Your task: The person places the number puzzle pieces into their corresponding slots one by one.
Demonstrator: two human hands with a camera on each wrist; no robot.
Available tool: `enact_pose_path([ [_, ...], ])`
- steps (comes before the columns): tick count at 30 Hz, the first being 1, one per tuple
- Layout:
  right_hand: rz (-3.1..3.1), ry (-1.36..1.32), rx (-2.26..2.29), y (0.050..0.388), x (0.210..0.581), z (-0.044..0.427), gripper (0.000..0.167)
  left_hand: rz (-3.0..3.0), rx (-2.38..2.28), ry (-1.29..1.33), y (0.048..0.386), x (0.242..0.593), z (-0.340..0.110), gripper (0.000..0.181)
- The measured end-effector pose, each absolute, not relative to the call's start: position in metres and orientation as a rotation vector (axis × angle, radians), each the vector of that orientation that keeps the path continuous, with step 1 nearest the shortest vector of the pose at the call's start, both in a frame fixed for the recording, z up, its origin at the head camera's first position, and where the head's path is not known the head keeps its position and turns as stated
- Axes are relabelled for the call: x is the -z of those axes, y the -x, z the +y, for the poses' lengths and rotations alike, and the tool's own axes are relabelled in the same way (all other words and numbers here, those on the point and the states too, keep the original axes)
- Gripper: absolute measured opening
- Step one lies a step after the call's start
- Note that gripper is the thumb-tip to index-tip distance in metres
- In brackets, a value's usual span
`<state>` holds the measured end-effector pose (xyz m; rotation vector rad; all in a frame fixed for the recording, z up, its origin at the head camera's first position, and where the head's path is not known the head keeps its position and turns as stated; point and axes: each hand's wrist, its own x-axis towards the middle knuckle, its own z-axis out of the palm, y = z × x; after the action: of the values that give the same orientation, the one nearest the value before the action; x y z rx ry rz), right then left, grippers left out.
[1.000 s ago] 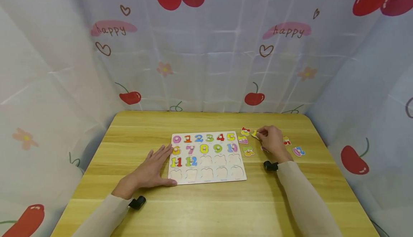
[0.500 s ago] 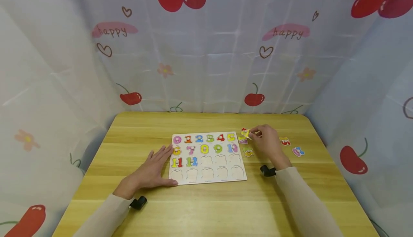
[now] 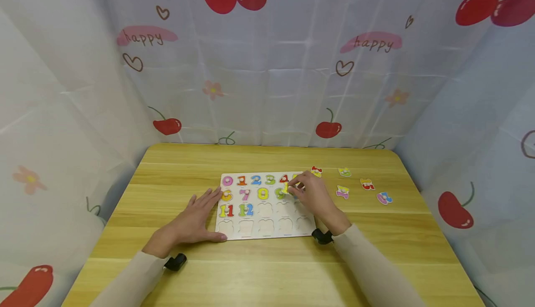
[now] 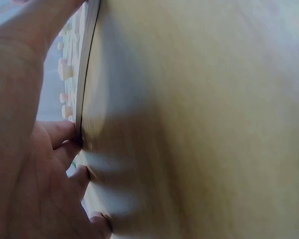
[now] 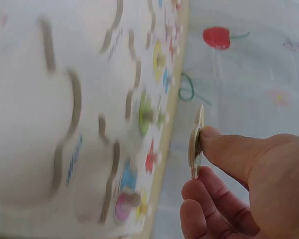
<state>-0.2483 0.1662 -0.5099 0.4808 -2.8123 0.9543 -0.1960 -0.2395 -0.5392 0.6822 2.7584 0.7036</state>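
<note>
A white wooden number puzzle board (image 3: 267,238) lies on the table, with knobbed pieces 0 to 12 in the upper rows and bare recesses below. My left hand (image 3: 194,221) is spread flat at its left side. The thumb touches the lower left corner and the fingertips touch the left edge; in the left wrist view fingers (image 4: 65,133) meet the board's rim. Over the board's upper right, my right hand (image 3: 314,198) pinches a yellow number puzzle piece (image 3: 286,188). That piece (image 5: 196,144) stands edge-on, clear of the board, in the right wrist view; its number cannot be read.
Loose pieces lie right of the board: a red-and-yellow one (image 3: 316,172), a yellow-green one (image 3: 344,172), a yellow-and-purple one (image 3: 342,192), a red-and-yellow one (image 3: 367,184) and a blue-and-purple one (image 3: 384,198). Printed curtains (image 3: 267,84) surround the wooden table (image 3: 251,274).
My right hand has carried the yellow puzzle piece leftward from among the loose pieces to over the board. The left hand stays at the board's left edge.
</note>
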Motion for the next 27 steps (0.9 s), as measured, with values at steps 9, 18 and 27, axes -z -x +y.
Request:
enact_pose_path([
  [9, -2.877, -0.62, -1.016, 0.235, 0.518, 0.13, 0.006, 2.752, -0.708, -0.67, 0.196, 0.545, -0.242, 0.139],
  [18, -2.968, -0.754, -1.013, 0.226, 0.526, 0.111, 0.005, 2.762, -0.699, -0.66, 0.196, 0.545, -0.242, 0.138],
  [27, -2.937, -0.795, -0.958, 0.222, 0.531, 0.102, 0.008, 2.766, -0.685, -0.682, 0.196, 0.544, -0.243, 0.138],
])
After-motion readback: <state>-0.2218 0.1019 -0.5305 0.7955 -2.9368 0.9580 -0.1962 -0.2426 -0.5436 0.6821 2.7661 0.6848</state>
